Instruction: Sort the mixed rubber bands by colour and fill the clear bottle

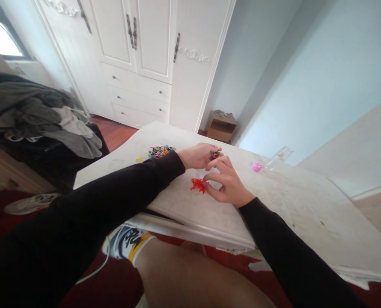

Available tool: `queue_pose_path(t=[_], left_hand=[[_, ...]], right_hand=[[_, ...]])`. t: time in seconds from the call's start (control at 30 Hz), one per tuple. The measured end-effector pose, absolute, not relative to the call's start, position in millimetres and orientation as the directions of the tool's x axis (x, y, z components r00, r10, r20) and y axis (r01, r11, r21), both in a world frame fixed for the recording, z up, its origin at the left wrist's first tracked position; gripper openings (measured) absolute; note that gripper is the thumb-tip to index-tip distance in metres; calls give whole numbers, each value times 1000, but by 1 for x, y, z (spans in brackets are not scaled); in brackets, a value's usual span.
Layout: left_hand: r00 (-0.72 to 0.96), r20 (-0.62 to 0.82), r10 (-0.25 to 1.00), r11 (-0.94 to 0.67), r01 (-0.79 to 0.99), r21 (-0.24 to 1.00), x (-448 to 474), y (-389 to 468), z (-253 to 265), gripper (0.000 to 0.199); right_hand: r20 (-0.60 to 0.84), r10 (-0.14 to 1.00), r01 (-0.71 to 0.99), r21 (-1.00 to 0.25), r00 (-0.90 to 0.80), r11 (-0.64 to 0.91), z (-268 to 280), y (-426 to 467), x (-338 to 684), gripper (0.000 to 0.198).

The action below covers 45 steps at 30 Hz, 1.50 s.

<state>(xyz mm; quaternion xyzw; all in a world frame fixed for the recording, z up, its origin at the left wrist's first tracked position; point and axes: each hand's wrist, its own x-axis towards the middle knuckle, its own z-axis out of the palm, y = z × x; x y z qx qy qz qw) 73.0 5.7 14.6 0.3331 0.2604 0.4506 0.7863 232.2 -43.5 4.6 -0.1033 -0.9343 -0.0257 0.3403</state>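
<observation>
My left hand (pixel 198 156) is closed around a bunch of small multicoloured rubber bands (pixel 215 154), which show between its thumb and fingers over the white table. My right hand (pixel 225 184) is just beside it, fingers curved and apart. Its thumb and middle fingertip reach the right edge of a small heap of red rubber bands (pixel 197 185), and I see nothing clearly held in them. Beyond my left forearm lies a larger pile of mixed-colour rubber bands (pixel 160 151), partly hidden by the sleeve. One yellow band (pixel 139 159) lies apart to its left.
A pink object (pixel 257 167) and a clear, glass-like container (pixel 282 154) are on the right part of the white table (pixel 306 205). Behind stand a white wardrobe (pixel 135 51) and a small wooden cabinet (pixel 221 128). Clothes (pixel 39 115) are heaped at left.
</observation>
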Motion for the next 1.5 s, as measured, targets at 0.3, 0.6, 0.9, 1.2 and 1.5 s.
queue_pose_path(t=[0.3, 0.6, 0.9, 1.2, 1.5], left_hand=[[408, -129, 904, 340, -502, 795, 77, -6, 28, 40], [402, -132, 906, 333, -484, 809, 80, -9, 29, 41], [418, -125, 900, 342, -496, 798, 80, -12, 29, 40], [431, -156, 889, 380, -501, 777, 83, -13, 30, 39], [448, -178, 876, 421, -532, 734, 80, -2, 21, 26]], right_hand=[[815, 347, 441, -127, -464, 889, 5, -31, 240, 3], [795, 429, 587, -116, -429, 801, -1, -21, 242, 5], [767, 487, 636, -136, -417, 760, -5, -19, 242, 7], [806, 480, 638, -173, -346, 751, -3, -19, 241, 9], [804, 564, 627, -344, -188, 699, 0, -15, 245, 10]])
